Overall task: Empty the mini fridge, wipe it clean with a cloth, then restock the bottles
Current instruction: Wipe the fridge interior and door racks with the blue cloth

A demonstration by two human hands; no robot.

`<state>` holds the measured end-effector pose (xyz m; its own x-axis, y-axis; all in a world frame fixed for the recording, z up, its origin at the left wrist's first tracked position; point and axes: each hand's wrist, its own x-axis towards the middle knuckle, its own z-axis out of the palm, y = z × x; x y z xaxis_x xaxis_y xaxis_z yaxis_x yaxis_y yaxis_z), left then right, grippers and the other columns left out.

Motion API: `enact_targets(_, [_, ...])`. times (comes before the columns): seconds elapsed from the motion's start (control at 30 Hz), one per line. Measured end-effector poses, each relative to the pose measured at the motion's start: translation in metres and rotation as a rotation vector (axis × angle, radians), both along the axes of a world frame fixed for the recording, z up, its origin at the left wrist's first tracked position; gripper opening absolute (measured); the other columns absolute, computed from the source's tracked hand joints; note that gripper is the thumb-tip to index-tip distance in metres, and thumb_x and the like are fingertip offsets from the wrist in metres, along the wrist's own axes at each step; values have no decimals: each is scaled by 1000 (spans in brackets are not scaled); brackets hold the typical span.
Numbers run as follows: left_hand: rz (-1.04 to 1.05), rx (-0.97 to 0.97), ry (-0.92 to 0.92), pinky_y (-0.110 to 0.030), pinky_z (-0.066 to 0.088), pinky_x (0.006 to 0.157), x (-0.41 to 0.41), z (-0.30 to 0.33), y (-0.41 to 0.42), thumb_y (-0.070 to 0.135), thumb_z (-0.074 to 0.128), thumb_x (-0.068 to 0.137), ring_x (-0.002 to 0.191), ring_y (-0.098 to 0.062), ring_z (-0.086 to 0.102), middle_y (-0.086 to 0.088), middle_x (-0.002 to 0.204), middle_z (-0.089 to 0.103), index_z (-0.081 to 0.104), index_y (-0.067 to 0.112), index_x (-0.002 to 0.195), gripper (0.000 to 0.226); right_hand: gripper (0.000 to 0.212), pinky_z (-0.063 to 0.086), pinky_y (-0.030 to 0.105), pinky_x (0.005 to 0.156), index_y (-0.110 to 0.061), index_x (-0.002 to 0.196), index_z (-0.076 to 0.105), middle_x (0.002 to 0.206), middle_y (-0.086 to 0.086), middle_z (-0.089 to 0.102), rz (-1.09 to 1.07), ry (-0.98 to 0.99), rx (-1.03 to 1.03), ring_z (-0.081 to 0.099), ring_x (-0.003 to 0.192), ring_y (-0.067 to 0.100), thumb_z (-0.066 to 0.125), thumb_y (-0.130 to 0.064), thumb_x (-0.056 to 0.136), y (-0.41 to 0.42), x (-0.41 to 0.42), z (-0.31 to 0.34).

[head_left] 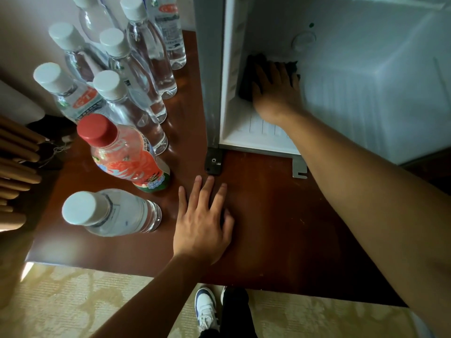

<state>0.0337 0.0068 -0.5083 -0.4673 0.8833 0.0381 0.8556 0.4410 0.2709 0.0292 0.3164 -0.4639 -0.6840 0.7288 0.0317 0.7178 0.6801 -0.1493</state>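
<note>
The white mini fridge (366,93) stands open on a dark wooden table (268,215). Inside it, my right hand (275,91) presses a dark cloth (253,69) flat against the back left corner, fingers straight. My left hand (202,220) rests palm down on the table in front of the fridge, fingers spread. Several clear water bottles with white caps (131,98) stand on the table to the left of the fridge. Among them stands a red-capped drink bottle (124,154). One more water bottle (109,212) stands nearest to me.
The fridge's metal feet (213,162) and bracket (299,167) sit on the tabletop. Wooden slats (17,167) lie at the far left edge. Below the table edge are patterned carpet (73,301) and my shoe (206,306).
</note>
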Motion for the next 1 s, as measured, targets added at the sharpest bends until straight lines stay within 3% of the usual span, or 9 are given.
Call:
enact_targets(0.17, [9, 11, -1, -57, 20, 118, 1, -1, -1, 38, 41, 92, 148, -31, 24, -12, 151, 43, 48, 18, 142, 55, 68, 12, 48, 119, -26, 155, 24, 157, 7, 29, 2, 6, 36, 21, 147, 28, 10, -48, 92, -42, 22, -4])
enact_targets(0.4, [9, 3, 6, -58, 21, 118, 2, 0, 0, 38, 41, 92, 148, -30, 24, -12, 151, 43, 46, 18, 143, 55, 58, 8, 51, 121, -25, 155, 20, 161, 7, 22, 9, -29, 62, 13, 150, 28, 15, -44, 101, -99, 55, -6])
enact_targets(1.0, [6, 9, 16, -57, 20, 119, 2, 1, 1, 38, 41, 92, 147, -31, 26, -12, 150, 44, 48, 18, 142, 54, 56, 2, 49, 121, -30, 156, 12, 163, 5, 13, -24, -51, -55, 6, 150, 26, 24, -42, 103, -57, 27, 1])
